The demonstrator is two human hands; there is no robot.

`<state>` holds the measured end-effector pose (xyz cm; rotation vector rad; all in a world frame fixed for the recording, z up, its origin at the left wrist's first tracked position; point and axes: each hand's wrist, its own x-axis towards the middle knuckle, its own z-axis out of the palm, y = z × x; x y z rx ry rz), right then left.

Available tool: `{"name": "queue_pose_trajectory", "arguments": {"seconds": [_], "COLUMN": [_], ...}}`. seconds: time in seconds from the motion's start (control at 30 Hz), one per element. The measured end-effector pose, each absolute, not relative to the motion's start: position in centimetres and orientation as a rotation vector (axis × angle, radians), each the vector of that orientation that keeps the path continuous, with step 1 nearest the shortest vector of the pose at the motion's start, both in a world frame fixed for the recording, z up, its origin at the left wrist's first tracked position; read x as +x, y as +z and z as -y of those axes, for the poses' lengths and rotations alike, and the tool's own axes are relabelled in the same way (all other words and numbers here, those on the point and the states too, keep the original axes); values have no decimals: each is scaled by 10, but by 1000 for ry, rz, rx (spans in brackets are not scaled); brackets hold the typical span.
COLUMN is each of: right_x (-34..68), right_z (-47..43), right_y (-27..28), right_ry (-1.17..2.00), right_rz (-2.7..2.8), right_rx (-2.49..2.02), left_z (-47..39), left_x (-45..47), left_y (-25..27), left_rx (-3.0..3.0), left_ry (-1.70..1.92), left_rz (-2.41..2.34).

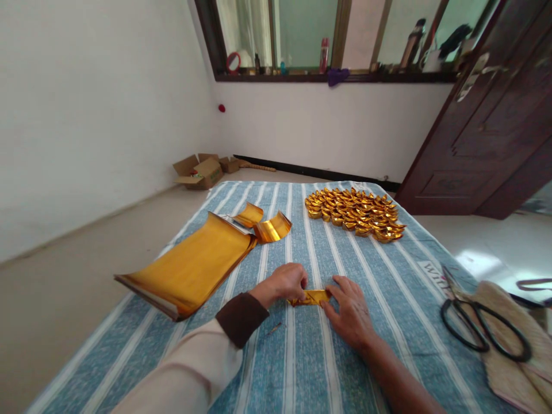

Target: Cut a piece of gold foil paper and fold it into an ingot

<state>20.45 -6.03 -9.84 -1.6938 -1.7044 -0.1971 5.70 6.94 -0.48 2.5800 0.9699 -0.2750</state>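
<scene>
Left hand (290, 282) pinches gold foil strip (316, 297); right hand (352, 310) touches its other end, pinch unclear. Uneven pressing might skew it.

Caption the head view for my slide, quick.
Left hand and right hand at opposite ends of a gold foil strip on striped cloth, near stacked gold foil sheets and clustered foil ingots.

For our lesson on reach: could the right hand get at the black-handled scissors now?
Probably yes: nothing stands between the right hand and the scissors, though it touches the gold strip.
</scene>
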Motion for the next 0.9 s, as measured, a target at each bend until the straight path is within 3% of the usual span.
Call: {"name": "queue_pose_trajectory", "arguments": {"seconds": [0.17, 0.33, 0.8, 0.9], "right_x": [207, 209, 188, 184], "right_z": [59, 59, 75, 77], "right_y": [-92, -84, -68, -70], "right_ry": [-74, -40, -447, -430], "right_rz": [1544, 1525, 2052, 2142], "right_rx": [-1528, -1439, -1144, -1122], "left_z": [-67, -56, -31, -28], "left_x": [56, 57, 23, 18], "left_y": [1, 4, -50, -51], "left_rx": [2573, 2736, 2886, 2853], "left_ry": [-304, -111, 575, 587], "left_rz": [-892, -907, -570, -546]}}
